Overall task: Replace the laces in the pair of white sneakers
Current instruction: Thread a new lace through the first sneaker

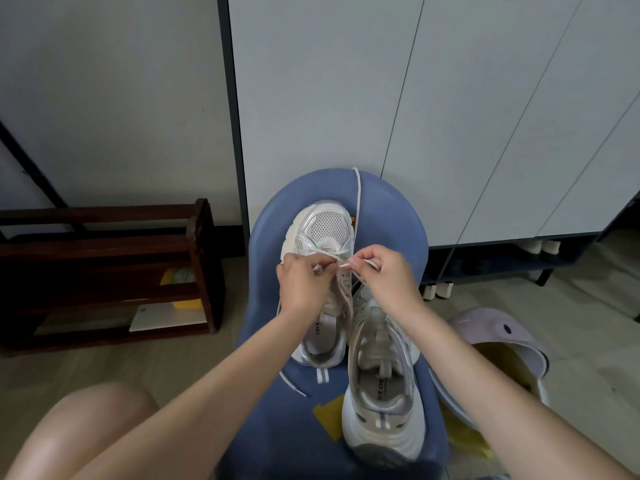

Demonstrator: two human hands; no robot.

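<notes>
**Threading a lace through the far sneaker on the blue seat**

My bare knee (83, 431) sits nearest, low on the left. Just past it, both my forearms reach out over the rounded, smooth blue chair (263, 403) that carries the pair of shoes. A scrap of yellow paper (327, 419) lies flat on the seat beside the near sneaker (379, 386), which rests on the right half with its heel toward me. It is white with silvery-grey panels, a thick ribbed sole and dark lettering printed on the insole.

The far sneaker (320, 258) lies to the left and further away, toe pointing off from me. Its toe is open white mesh framed by glossy overlays, and its padded collar is silvery.

My left hand (303, 280) is curled over the middle of that shoe, fingers pinching the white lace (357, 202) at the eyelets. My right hand (381, 273) pinches the lace's tip just beside it, the fingertips of both hands nearly meeting. One thin, cord-like strand arcs up over the chair's far edge; another end trails on the seat near my left forearm.

To the right on the floor is a pale lilac basket (512, 336) with a yellow lining. To the left stands a dark wooden rack (114, 271). Beyond rise flat grey cabinet doors (433, 116).
</notes>
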